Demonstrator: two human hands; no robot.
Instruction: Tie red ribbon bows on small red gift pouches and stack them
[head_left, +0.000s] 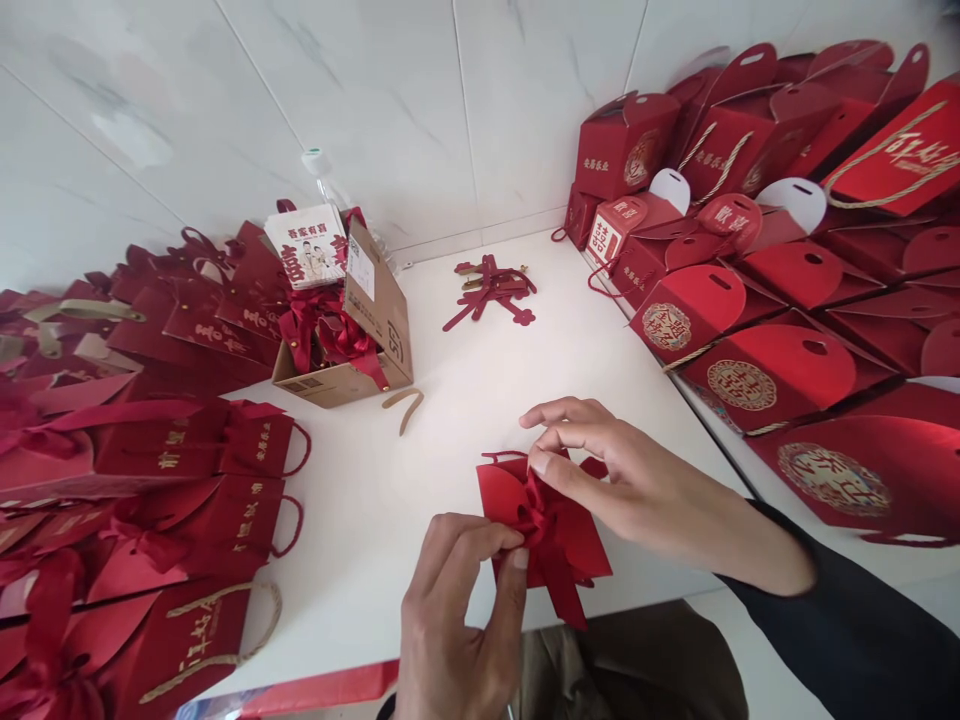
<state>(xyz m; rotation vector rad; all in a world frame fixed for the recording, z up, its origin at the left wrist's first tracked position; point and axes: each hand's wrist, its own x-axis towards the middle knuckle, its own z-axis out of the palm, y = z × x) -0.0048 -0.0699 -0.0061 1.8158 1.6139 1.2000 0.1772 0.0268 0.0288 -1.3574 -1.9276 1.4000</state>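
A small red gift box [585, 545] lies on the white table [480, 400] near its front edge, with a red ribbon bow [541, 515] across its top. My left hand [457, 620] pinches the ribbon at the box's near-left side, fingers closed. From the right, my right hand [630, 475] pinches a ribbon loop at the top of the box between thumb and forefinger; its other fingers are extended. Both hands are on the bow.
An open cardboard carton [352, 375] with red ribbons and a printed card stands at back left. Stacks of flat red gift bags [165, 470] fill the left side. Assembled red boxes [757, 290] crowd the right. Loose red ribbon pieces [491, 288] lie at the back.
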